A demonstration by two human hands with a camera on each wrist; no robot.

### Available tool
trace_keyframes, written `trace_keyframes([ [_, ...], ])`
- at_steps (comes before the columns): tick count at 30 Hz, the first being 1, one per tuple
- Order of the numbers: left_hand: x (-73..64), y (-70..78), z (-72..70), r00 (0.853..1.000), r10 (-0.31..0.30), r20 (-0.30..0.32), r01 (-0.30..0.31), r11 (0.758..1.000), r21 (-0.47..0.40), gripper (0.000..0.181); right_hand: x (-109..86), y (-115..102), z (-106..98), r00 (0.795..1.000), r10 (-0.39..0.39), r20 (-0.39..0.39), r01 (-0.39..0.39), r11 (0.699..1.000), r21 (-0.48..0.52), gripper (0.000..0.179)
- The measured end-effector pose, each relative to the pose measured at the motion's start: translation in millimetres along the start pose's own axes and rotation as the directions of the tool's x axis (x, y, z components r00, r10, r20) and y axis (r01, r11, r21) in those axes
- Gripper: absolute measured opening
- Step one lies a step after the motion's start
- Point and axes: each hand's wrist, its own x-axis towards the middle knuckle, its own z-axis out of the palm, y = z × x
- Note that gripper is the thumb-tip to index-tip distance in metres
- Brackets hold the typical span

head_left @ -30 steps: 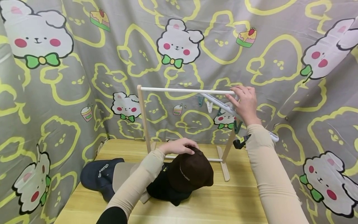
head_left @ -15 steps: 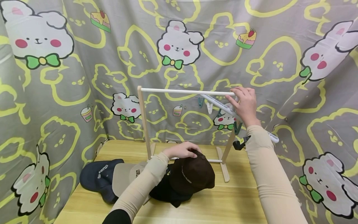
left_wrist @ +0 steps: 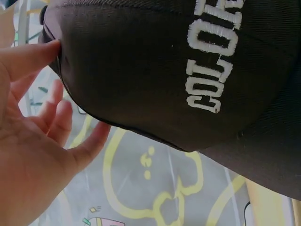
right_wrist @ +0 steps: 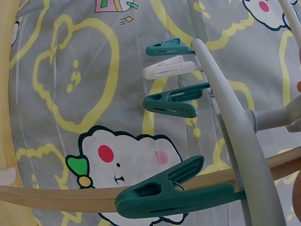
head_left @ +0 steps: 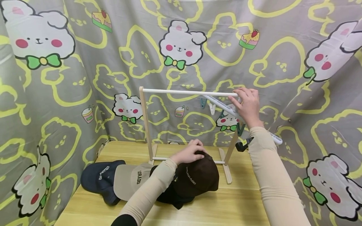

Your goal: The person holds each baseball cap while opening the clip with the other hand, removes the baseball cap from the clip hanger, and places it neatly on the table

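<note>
My left hand (head_left: 189, 153) holds a dark brown baseball cap (head_left: 199, 179) by its back edge. In the left wrist view, the fingers and thumb (left_wrist: 94, 143) meet the rim of that cap (left_wrist: 127, 70), which bears white embroidered letters. A black cap (head_left: 176, 201) lies under and beside it. At the right end of a rack's white top bar (head_left: 181, 92), my right hand (head_left: 249, 105) grips a pale clip hanger (head_left: 219, 102) near the bar. Dark green clips (right_wrist: 171, 195) and a white clip (right_wrist: 169, 68) dangle from the hanger in the right wrist view; its hook is mostly hidden.
A beige cap (head_left: 128, 182) and a navy cap (head_left: 97, 175) lie in an overlapping row on the wooden table (head_left: 226, 207), to the left. The rack's wooden feet (head_left: 225, 166) stand behind the brown cap. Patterned grey curtain (head_left: 127, 40) surrounds the table.
My left hand and the brown cap have shifted slightly right, and the cap has turned a little. More of the beige cap shows. The right hand stays put.
</note>
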Motion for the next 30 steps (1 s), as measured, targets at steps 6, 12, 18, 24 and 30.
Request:
trace_keyframes([
  [6,3.6,3.9,9.1,0.997,0.038,-0.071,-0.034,0.998,0.055,0.016,0.3,1,-1,1.0,0.003,0.0,-0.003,1.0,-0.001,0.04],
  [12,6.2,6.6,17.9,0.996,-0.005,-0.084,0.011,0.997,0.074,0.017,-0.2,0,0,1.0,0.0,0.002,0.0,1.0,-0.001,0.041],
  [18,10.4,9.6,28.2,0.99,-0.054,-0.13,0.073,0.986,0.147,0.019,-1.0,1,0,1.0,0.002,-0.007,-0.002,1.0,-0.001,0.04],
  [24,13.9,17.4,38.7,0.981,-0.054,-0.187,0.106,0.953,0.282,0.019,-1.1,1,0,1.0,-0.001,-0.014,0.001,1.0,0.0,0.04],
  [30,18.0,23.8,46.2,0.971,-0.053,-0.232,0.137,0.92,0.367,0.018,-0.4,0,1,1.0,0.003,-0.009,-0.003,1.0,0.002,0.04],
])
